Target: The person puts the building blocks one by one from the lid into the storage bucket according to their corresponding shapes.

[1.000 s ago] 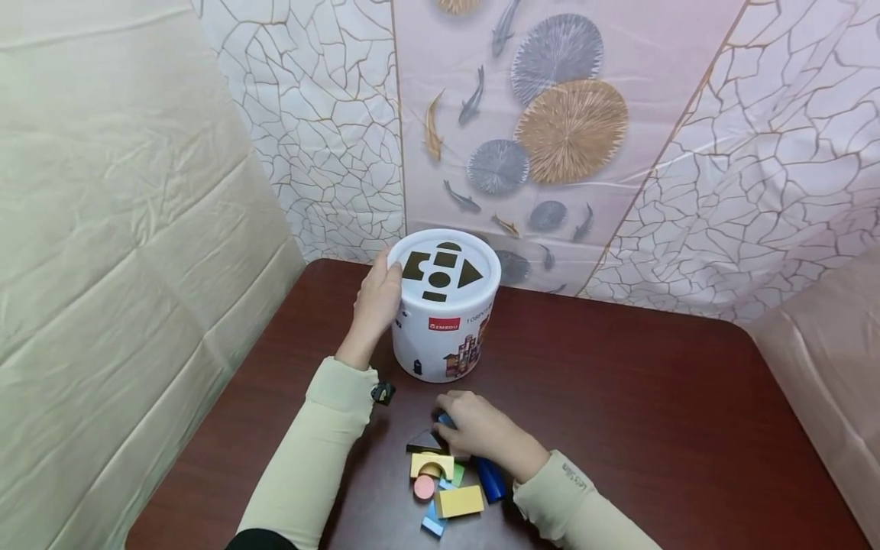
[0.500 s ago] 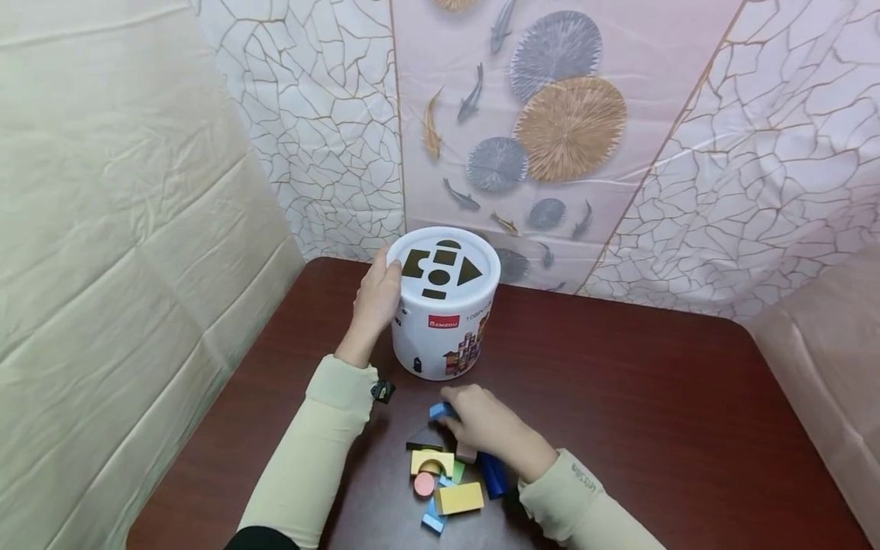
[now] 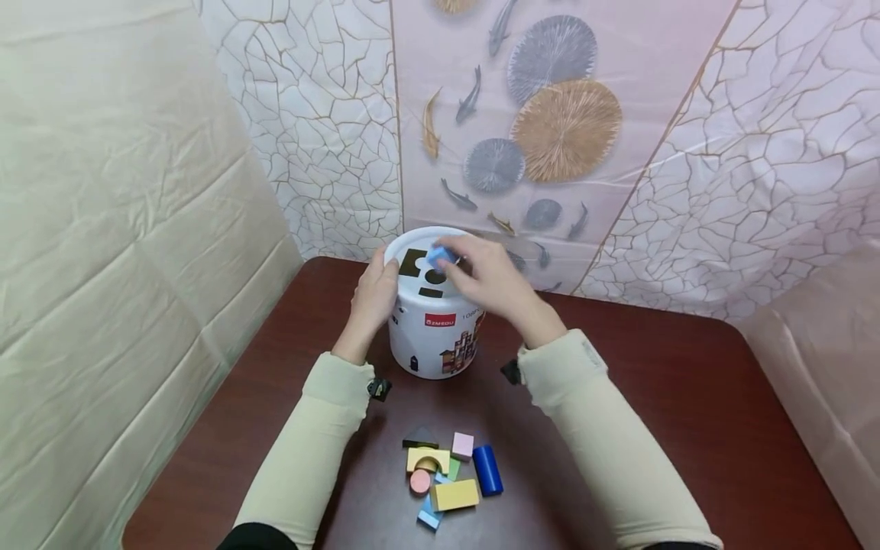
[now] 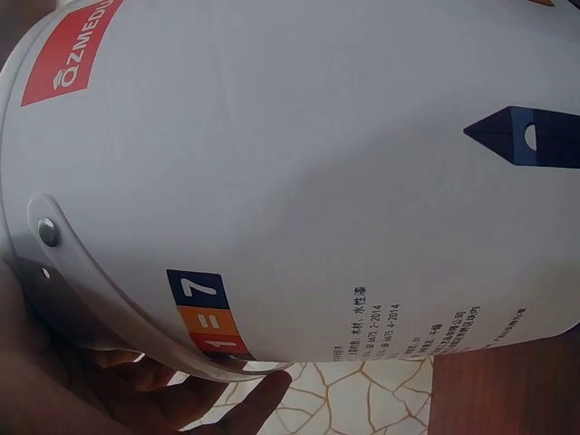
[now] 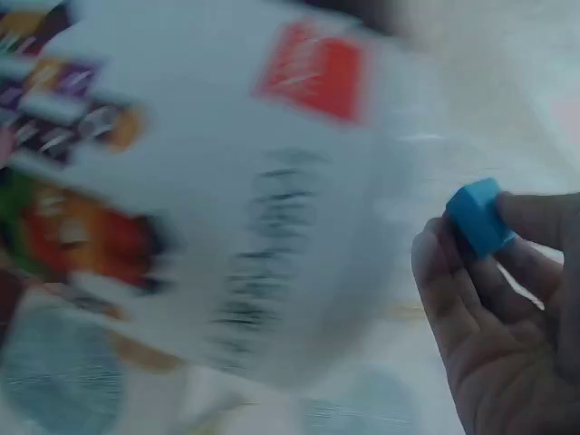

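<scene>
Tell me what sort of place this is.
Probably an indoor tabletop corner set up for toy play or filming: a dark reddish table, a patterned, cloth-like backdrop, and a white bucket with shaped lid holes beside colored blocks.

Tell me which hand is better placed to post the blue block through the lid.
Right, I'd say: the right hand pinches the blue block above the lid, near its cutouts. The left hand holds the bucket near its rim, so it seems better suited to steadying.
</scene>
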